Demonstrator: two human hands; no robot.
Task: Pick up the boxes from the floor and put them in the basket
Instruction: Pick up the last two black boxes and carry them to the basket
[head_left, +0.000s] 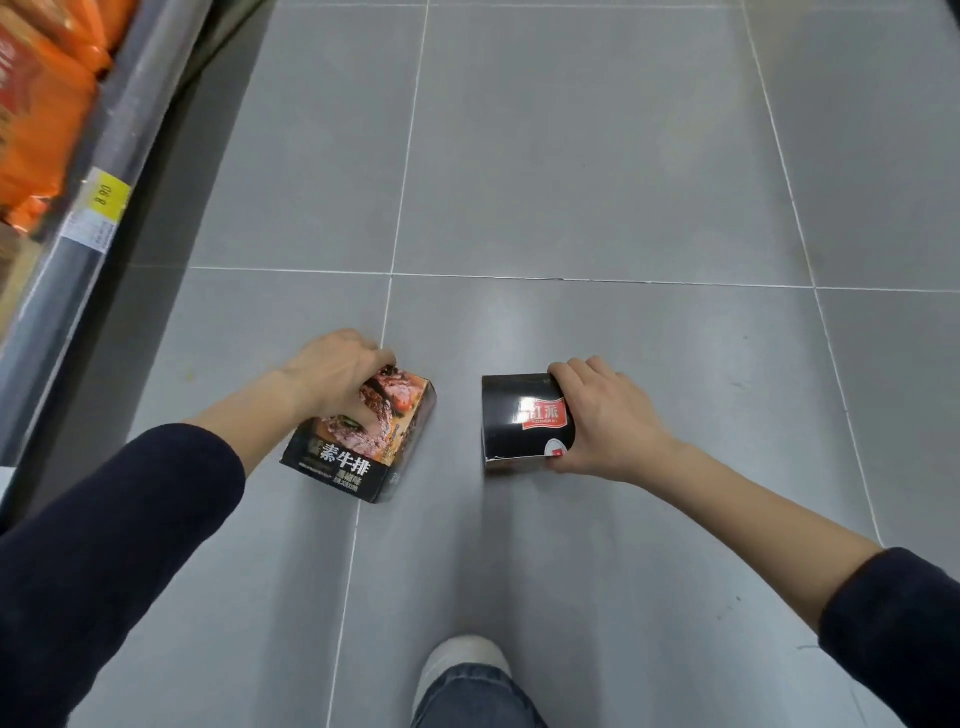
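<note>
Black box (511, 415), right hand (610, 421) — steak box (366, 452), left hand (332, 376)

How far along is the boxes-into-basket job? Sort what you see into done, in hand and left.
Done: nothing yet; no basket shows. In hand: the left hand grips the steak-picture box and the right hand grips the black box, both down at the grey floor; lifted or not, I cannot tell. Left: putting both in the basket.

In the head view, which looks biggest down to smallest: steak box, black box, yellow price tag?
1. steak box
2. black box (partly covered, so these two are unsure)
3. yellow price tag
</note>
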